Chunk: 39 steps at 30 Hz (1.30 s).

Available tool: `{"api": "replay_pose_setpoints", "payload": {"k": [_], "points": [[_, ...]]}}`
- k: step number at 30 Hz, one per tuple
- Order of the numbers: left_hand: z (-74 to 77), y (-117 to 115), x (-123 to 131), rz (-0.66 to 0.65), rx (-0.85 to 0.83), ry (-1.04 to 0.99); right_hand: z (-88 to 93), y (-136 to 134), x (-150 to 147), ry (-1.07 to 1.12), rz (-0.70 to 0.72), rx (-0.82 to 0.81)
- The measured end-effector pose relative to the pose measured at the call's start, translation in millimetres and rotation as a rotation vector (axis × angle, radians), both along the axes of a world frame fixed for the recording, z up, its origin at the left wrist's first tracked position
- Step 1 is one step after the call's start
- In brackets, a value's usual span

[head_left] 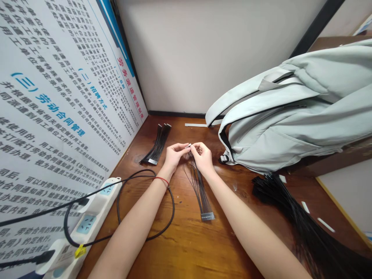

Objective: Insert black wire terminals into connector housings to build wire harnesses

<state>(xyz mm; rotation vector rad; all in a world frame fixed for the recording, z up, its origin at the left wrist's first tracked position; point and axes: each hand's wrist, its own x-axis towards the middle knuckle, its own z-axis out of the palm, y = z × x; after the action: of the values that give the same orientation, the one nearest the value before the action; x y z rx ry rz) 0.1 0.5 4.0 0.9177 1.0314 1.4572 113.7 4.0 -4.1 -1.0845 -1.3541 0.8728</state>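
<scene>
My left hand [174, 155] and my right hand [202, 155] meet above the table, fingertips pinched together. Between them is a small white connector [188, 145], the top end of a bundle of thin black wires, a wire harness [197, 182]. Both hands are closed on that end, though the fingers cover most of it. The wires hang down towards me and fan out slightly. At their lower end a wide greyish connector [207, 216] lies on the wood. A red string circles my left wrist.
Left of my hands lie more short harnesses [158, 145]. A black cable loop [173, 213] runs to a white power strip [94, 211]. At right are a pale backpack [290, 120], a large black wire bundle [296, 217] and white strips [326, 224]. A printed board [58, 97] stands left.
</scene>
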Motion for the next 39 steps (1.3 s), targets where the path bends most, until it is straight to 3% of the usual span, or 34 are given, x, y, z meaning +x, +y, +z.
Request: {"api": "replay_pose_setpoints", "payload": {"k": [22, 32, 39], "points": [[-0.6, 0.1, -2.1, -0.061, 0.012, 0.094, -0.2, -0.3, 3.8, -0.001, 0.004, -0.029], [-0.6, 0.4, -0.8, 0.054, 0.01, -0.005, 0.4, 1.0, 1.5, -0.006, 0.027, -0.058], [-0.2, 0.6, -1.1, 0.052, 0.0, -0.003, 0.3, 0.1, 1.4, 0.007, 0.019, -0.051]]}}
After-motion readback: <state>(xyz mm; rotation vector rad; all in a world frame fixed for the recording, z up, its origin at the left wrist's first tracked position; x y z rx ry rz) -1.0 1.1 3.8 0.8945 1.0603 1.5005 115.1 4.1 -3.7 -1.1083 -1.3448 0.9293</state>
